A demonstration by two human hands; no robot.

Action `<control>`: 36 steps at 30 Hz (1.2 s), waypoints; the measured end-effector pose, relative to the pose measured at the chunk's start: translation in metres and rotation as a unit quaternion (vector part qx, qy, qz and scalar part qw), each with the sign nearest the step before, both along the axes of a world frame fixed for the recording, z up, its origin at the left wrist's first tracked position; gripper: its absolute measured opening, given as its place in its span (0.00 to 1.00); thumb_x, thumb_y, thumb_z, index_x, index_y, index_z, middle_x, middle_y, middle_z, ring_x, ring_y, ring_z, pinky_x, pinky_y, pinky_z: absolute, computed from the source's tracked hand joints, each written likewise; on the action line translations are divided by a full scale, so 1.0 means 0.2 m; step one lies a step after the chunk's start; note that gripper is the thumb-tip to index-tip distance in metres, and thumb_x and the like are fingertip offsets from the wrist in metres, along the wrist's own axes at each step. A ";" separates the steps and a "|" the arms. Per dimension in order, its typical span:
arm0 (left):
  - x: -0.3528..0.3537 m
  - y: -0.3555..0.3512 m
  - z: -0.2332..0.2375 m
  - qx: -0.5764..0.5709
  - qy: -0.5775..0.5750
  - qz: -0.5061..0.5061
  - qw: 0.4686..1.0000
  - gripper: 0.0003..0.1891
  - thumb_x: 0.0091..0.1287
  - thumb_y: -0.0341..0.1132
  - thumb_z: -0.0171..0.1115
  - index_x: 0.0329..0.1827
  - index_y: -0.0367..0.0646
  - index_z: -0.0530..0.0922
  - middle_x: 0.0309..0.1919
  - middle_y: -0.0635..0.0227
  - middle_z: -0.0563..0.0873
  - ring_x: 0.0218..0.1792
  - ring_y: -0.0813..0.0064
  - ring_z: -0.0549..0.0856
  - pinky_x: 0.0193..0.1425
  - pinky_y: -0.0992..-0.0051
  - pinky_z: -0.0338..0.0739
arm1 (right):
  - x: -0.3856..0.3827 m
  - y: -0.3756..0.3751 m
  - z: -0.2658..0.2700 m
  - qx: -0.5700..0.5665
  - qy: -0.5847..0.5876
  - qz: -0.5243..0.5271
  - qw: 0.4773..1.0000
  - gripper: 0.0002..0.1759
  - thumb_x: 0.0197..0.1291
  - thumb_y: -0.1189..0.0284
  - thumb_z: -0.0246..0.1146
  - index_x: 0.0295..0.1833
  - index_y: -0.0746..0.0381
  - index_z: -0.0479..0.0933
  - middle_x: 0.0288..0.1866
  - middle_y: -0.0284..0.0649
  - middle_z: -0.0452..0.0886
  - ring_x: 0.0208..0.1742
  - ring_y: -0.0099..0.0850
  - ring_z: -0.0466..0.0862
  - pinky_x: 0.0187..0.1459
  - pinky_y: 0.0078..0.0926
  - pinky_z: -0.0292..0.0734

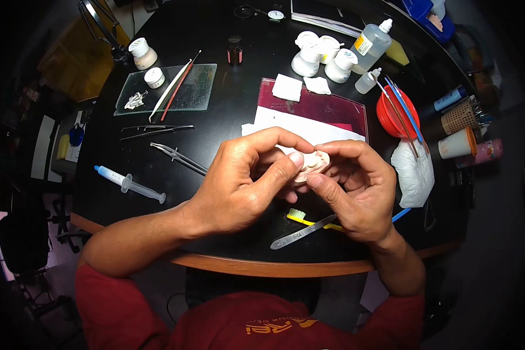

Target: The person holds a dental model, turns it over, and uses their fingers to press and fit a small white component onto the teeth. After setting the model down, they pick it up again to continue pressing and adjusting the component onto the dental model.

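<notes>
Between both hands is a pale dental plaster cast (316,165), raised a little above the table. My left hand (239,181) grips it from the left, thumb pressed on its upper face and fingers curled behind. My right hand (361,186) holds the other end between thumb and fingers. Much of the cast is covered by the fingers. Under the right hand lie a yellow toothbrush (296,215) and a metal scalpel handle (297,234), both partly hidden. Metal tweezers (178,156) lie left of my left hand, partly behind its wrist.
A syringe (129,183) and a glass slab (201,87) with brushes lie left. White jars (306,61), a large dropper bottle (372,45) and a dark red plate (347,108) are at the back. Right, a red bowl (394,114) stands beside crumpled white material (413,175).
</notes>
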State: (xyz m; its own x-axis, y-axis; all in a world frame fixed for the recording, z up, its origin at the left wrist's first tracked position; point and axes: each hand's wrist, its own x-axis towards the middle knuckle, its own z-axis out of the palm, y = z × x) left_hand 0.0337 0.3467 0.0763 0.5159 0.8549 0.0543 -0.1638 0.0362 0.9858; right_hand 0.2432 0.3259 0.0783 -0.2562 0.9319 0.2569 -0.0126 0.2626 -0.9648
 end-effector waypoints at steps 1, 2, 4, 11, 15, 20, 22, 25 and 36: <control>0.00 0.00 0.00 0.006 -0.004 0.006 1.000 0.15 0.80 0.31 0.55 0.64 0.32 0.75 0.43 0.60 0.87 0.39 0.80 0.86 0.43 0.77 0.83 | 0.00 0.00 0.00 -0.014 0.022 0.006 1.000 0.17 0.64 0.83 0.72 0.57 0.71 0.77 0.45 0.41 0.85 0.44 0.21 0.87 0.45 0.16 0.83; -0.01 0.00 0.00 0.013 -0.007 0.013 1.000 0.16 0.80 0.31 0.55 0.66 0.33 0.74 0.43 0.60 0.87 0.39 0.80 0.86 0.43 0.77 0.83 | 0.00 0.01 0.01 -0.012 0.033 0.007 0.999 0.17 0.64 0.83 0.71 0.56 0.71 0.77 0.45 0.42 0.86 0.44 0.22 0.88 0.45 0.17 0.84; -0.03 0.01 0.00 0.078 0.010 -0.002 0.997 0.19 0.78 0.31 0.58 0.68 0.33 0.73 0.44 0.60 0.88 0.39 0.81 0.86 0.44 0.78 0.82 | 0.00 0.01 0.00 -0.011 0.055 0.009 0.998 0.16 0.65 0.83 0.71 0.55 0.72 0.75 0.45 0.44 0.87 0.46 0.24 0.89 0.47 0.18 0.85; -0.01 0.01 -0.02 0.209 0.078 0.028 0.974 0.28 0.67 0.24 0.70 0.70 0.33 0.72 0.45 0.61 0.88 0.41 0.82 0.87 0.44 0.80 0.80 | 0.01 0.02 0.00 -0.024 0.059 0.009 0.998 0.16 0.65 0.81 0.72 0.54 0.72 0.75 0.45 0.47 0.87 0.46 0.24 0.89 0.47 0.18 0.85; 0.00 0.01 -0.01 0.226 0.066 0.038 0.971 0.33 0.64 0.22 0.73 0.73 0.32 0.71 0.46 0.61 0.88 0.42 0.81 0.87 0.44 0.80 0.81 | 0.01 0.02 0.01 -0.031 0.057 0.010 0.998 0.16 0.65 0.81 0.72 0.54 0.71 0.75 0.45 0.46 0.87 0.45 0.23 0.88 0.46 0.17 0.84; 0.00 0.00 -0.01 0.218 0.077 0.050 0.972 0.31 0.62 0.22 0.74 0.70 0.33 0.75 0.49 0.58 0.89 0.46 0.76 0.89 0.49 0.77 0.84 | 0.01 0.02 0.01 -0.042 0.057 0.009 0.997 0.16 0.65 0.80 0.72 0.53 0.71 0.75 0.44 0.45 0.87 0.44 0.22 0.88 0.46 0.16 0.84; 0.00 0.01 -0.03 0.249 0.083 0.042 0.964 0.27 0.62 0.22 0.74 0.65 0.33 0.79 0.51 0.55 0.89 0.49 0.73 0.90 0.53 0.75 0.84 | 0.02 0.02 0.01 -0.045 0.053 0.012 0.998 0.16 0.65 0.80 0.72 0.53 0.71 0.75 0.43 0.44 0.87 0.44 0.21 0.88 0.45 0.15 0.83; -0.01 0.01 -0.02 0.238 0.087 0.043 0.966 0.21 0.62 0.22 0.74 0.60 0.32 0.83 0.52 0.53 0.90 0.52 0.70 0.90 0.57 0.73 0.84 | 0.02 0.01 0.01 -0.044 0.037 0.016 0.998 0.16 0.65 0.80 0.72 0.53 0.71 0.75 0.43 0.44 0.87 0.43 0.21 0.88 0.45 0.15 0.83; 0.02 0.01 -0.05 0.266 0.047 0.081 0.959 0.16 0.62 0.23 0.72 0.54 0.33 0.86 0.41 0.59 0.92 0.32 0.81 0.89 0.32 0.82 0.81 | 0.01 0.02 0.00 -0.045 0.056 0.023 0.997 0.16 0.65 0.79 0.72 0.53 0.71 0.75 0.44 0.44 0.87 0.44 0.21 0.88 0.45 0.16 0.84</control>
